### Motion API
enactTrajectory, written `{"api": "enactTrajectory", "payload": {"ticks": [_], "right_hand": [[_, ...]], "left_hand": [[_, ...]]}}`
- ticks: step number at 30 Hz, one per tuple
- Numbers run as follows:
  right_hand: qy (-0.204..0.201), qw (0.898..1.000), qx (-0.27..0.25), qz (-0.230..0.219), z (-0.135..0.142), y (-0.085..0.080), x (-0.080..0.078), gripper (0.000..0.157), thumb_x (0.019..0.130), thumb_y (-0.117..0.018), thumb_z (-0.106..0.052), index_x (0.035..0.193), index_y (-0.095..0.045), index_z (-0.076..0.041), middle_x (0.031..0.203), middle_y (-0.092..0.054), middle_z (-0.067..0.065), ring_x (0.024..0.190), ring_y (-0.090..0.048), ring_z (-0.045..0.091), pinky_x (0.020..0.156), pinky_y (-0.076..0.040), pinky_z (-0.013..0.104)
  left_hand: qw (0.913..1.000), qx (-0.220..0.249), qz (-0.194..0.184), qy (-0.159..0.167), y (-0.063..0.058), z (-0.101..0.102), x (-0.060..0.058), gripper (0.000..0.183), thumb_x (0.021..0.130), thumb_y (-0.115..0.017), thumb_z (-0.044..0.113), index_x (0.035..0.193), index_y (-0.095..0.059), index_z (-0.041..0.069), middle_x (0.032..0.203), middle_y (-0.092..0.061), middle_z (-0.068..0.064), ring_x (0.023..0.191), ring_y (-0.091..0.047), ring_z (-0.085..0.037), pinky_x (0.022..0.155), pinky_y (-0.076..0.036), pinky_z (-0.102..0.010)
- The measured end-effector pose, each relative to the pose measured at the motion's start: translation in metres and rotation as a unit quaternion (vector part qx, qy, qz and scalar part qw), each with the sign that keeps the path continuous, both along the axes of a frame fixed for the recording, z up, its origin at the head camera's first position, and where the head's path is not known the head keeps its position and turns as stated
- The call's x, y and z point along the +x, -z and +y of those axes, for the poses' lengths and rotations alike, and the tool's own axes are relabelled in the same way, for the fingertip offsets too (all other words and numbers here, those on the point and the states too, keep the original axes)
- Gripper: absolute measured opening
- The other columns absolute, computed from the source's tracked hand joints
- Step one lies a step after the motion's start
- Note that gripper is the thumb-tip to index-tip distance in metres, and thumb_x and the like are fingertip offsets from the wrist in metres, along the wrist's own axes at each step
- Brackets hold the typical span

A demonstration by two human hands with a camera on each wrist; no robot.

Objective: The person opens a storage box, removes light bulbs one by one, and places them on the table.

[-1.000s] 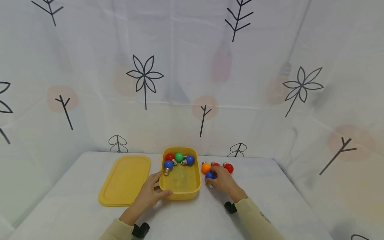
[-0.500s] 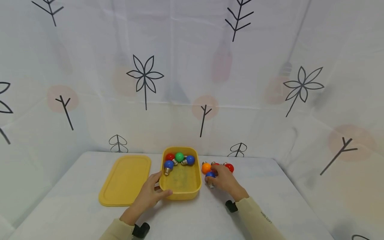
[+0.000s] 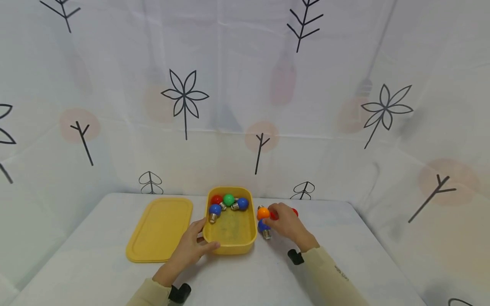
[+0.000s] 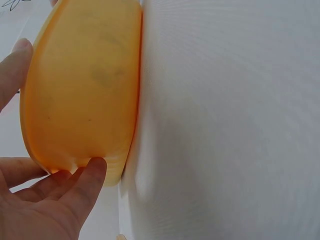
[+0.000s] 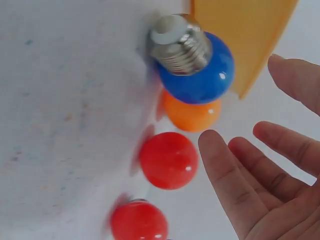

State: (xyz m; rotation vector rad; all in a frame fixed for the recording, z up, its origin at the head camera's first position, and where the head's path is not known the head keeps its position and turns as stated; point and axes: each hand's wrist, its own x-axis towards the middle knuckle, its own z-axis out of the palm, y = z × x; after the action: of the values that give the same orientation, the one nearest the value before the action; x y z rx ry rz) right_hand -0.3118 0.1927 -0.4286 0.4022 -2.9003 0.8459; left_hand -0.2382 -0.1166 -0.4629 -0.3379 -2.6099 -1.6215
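Note:
My left hand (image 3: 192, 245) holds the near left corner of the yellow plastic box (image 3: 231, 250), with the thumb at its front edge and fingers (image 4: 90, 185) against its side. Inside the box lie a red bulb (image 3: 216, 199), a green bulb (image 3: 228, 200) and two blue bulbs. Right of the box, my right hand (image 3: 288, 223) hovers by the loose bulbs. In the right wrist view its fingers are spread, apart from the blue bulb (image 5: 210, 80) with the metal screw base. An orange bulb (image 5: 192, 114) and two red bulbs (image 5: 169, 161) lie beyond, partly hidden in the head view.
A yellow lid (image 3: 160, 231) lies flat to the left of the box. The white-covered table (image 3: 237, 280) ends at a patterned cloth backdrop (image 3: 229, 161). Dark camera mounts (image 3: 294, 257) sit at both wrists.
My right hand has let go of the loose blue bulb and shifted slightly up and right. That bulb now lies a little further left, close to the box. The left hand has stayed put.

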Motion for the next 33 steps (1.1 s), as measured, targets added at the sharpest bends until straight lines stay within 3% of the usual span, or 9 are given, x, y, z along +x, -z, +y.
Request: {"api": "enactTrajectory", "payload": {"ticks": [7,16,21,33], "right_hand": [[-0.026,0.999,-0.007,0.032,-0.011,-0.015,-0.002,0.045,0.084,-0.074,-0.029,0.121,-0.063,-0.006,0.111,-0.061,0.009,0.096,-0.055,0.025,0.086,-0.053,0.041],[-0.073,0.997,0.016,0.031,-0.03,-0.036,-0.005,0.046,0.086,-0.071,-0.035,0.122,-0.061,-0.009,0.11,-0.059,0.002,0.096,-0.057,0.021,0.079,-0.054,0.033],[-0.099,0.994,0.023,0.033,-0.045,-0.046,-0.008,0.045,0.087,-0.071,-0.035,0.122,-0.061,-0.009,0.112,-0.06,0.006,0.094,-0.055,0.019,0.078,-0.053,0.03],[-0.138,0.988,0.033,0.065,-0.079,-0.052,-0.016,0.04,0.087,-0.07,-0.039,0.116,-0.064,-0.012,0.101,-0.059,-0.001,0.088,-0.054,0.02,0.079,-0.051,0.029]], "left_hand": [[1.0,0.0,-0.002,-0.001,-0.002,-0.001,-0.002,0.088,0.077,-0.08,0.032,0.148,-0.034,0.007,0.143,-0.039,-0.015,0.124,-0.047,-0.028,0.096,-0.049,-0.034],[1.0,0.001,0.004,0.003,-0.001,-0.002,-0.003,0.087,0.077,-0.08,0.03,0.147,-0.034,0.005,0.144,-0.039,-0.016,0.125,-0.046,-0.029,0.097,-0.049,-0.036],[1.0,0.002,0.002,0.004,-0.001,-0.002,-0.004,0.087,0.077,-0.081,0.031,0.147,-0.035,0.006,0.144,-0.039,-0.015,0.125,-0.046,-0.029,0.097,-0.049,-0.035],[0.9997,0.011,0.018,0.007,0.001,-0.003,-0.005,0.084,0.078,-0.08,0.028,0.145,-0.037,0.004,0.142,-0.041,-0.018,0.126,-0.045,-0.033,0.095,-0.05,-0.035]]}}
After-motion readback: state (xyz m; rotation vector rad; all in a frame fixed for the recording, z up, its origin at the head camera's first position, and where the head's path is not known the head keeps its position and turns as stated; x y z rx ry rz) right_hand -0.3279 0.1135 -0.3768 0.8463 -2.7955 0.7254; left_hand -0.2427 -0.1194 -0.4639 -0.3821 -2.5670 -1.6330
